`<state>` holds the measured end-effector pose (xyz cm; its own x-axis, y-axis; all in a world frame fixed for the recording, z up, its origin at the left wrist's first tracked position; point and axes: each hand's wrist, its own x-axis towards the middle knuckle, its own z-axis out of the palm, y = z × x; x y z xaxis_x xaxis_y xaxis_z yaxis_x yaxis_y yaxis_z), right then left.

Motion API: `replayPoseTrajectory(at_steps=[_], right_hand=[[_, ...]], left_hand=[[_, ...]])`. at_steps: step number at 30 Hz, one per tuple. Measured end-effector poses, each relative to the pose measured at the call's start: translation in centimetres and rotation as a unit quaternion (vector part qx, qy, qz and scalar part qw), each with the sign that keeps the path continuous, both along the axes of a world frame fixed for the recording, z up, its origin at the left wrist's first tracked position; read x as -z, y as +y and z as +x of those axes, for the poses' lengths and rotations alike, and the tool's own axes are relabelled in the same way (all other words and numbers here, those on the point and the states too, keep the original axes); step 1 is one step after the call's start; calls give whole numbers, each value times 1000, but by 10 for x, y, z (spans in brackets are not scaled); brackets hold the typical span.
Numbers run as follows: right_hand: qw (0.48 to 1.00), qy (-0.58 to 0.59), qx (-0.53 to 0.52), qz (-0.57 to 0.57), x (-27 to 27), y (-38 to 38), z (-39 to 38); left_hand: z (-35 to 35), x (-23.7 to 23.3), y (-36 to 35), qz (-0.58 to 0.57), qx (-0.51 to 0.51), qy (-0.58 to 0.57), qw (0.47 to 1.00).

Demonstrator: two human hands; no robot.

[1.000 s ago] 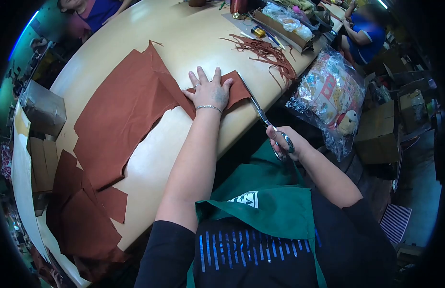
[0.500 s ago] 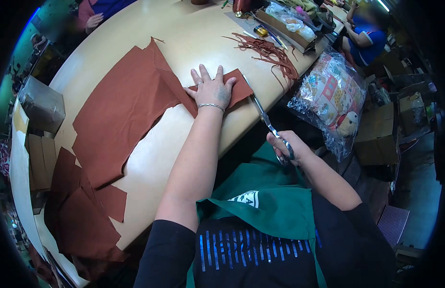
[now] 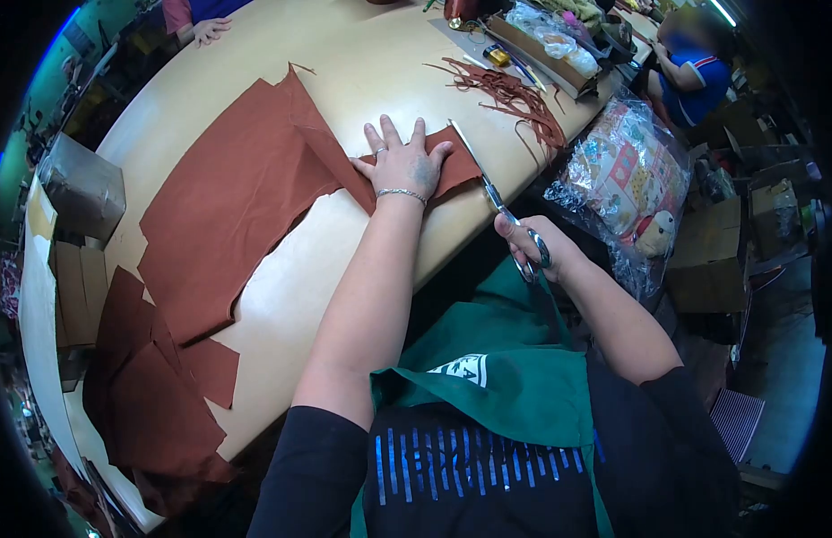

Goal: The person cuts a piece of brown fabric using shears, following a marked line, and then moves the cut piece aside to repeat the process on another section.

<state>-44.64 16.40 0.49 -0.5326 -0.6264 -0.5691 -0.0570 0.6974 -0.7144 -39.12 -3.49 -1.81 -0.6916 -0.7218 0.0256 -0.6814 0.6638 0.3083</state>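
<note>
My left hand lies flat with fingers spread on a small reddish-brown leather piece, pressing it to the table. A large sheet of the same leather spreads out to the left, its folded edge reaching under my fingers. In my right hand is a pair of metal scissors, gripped by the handle loops just off the table's edge. Their long blades point away from me and run along the right edge of the small piece.
Thin leather strips lie in a heap at the far right of the table. More leather pieces hang over its near left edge. A plastic-wrapped printed bundle stands at the right. One co-worker's hand rests at the far edge.
My right hand and the scissors have shifted slightly forward along the leather's edge. My left hand stays flat on the piece. The co-worker's hand has come down onto the table.
</note>
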Motion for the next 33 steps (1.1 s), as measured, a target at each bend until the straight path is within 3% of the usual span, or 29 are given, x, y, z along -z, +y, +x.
replayPoseTrajectory(at_steps=[6, 14, 20, 24, 27, 30, 32, 33], right_hand=[[1000, 24, -11, 12, -7, 0, 8], [999, -50, 1, -14, 0, -13, -9], [999, 34, -23, 10, -9, -11, -5], [995, 6, 48, -87, 14, -1, 4], [978, -42, 123, -163, 40, 15, 2], [974, -21, 146, -172, 36, 32, 0], [987, 58, 94, -119, 44, 44, -12], [989, 62, 82, -109, 42, 47, -14]], left_hand=[[0, -2, 0, 4, 2, -4, 1000], [-1, -1, 0, -3, 1, -12, 1000], [0, -1, 1, -2, 2, -14, 1000], [0, -4, 2, -1, 1, -17, 1000], [2, -6, 5, -18, 52, -25, 998], [13, -18, 19, 57, 300, -39, 951], [24, -12, 32, 180, 412, 133, 883], [31, -19, 37, 230, 407, 210, 859]])
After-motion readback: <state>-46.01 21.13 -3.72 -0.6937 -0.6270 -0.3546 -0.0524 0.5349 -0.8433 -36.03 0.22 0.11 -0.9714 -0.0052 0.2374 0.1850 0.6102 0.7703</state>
